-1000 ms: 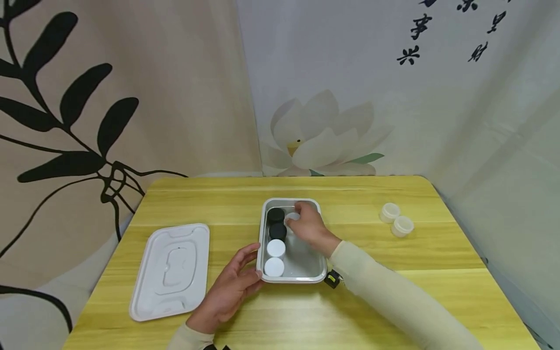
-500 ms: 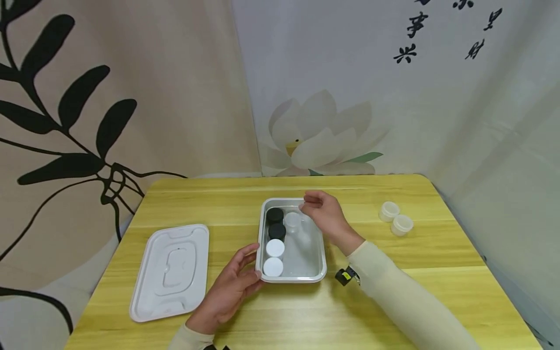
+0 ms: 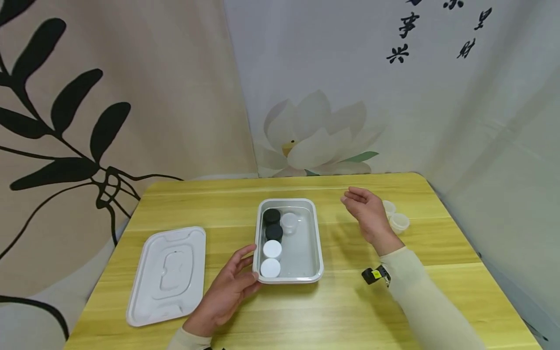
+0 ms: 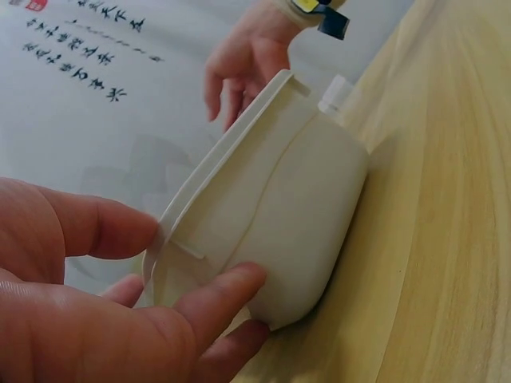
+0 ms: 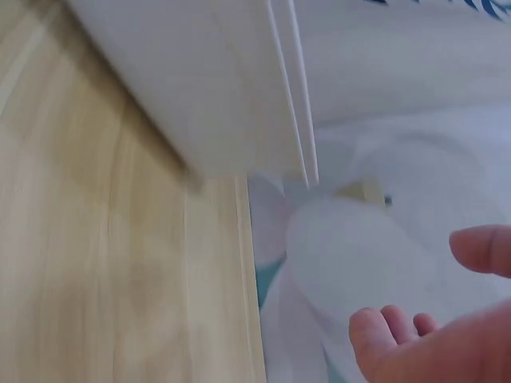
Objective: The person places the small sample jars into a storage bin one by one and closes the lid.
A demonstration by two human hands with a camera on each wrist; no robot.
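A rectangular white food container (image 3: pixel 306 277) with a silvery inside stands mid-table. Along its left side are two black-capped pots (image 3: pixel 273 223) and two white-capped ones (image 3: pixel 271 257); a translucent lidded cup (image 3: pixel 288 222) sits beside the black ones. My left hand (image 3: pixel 227 291) holds the container by its near left corner, thumb and fingers on the rim and outer wall (image 4: pixel 295 199). My right hand (image 3: pixel 369 214) hovers over the table to the right, fingers loosely bent with nothing between them. Just beyond it are two more translucent cups (image 3: pixel 399 222), one partly hidden by the hand.
A white lid (image 3: pixel 168 277) lies flat on the wooden table (image 3: pixel 350 316) to the left. Behind the table's far edge hangs a printed curtain (image 3: pixel 332 58).
My right hand let go of the translucent cup inside the container, rose, and moved right toward the two loose cups. The left hand kept its hold. The head view shifted slightly.
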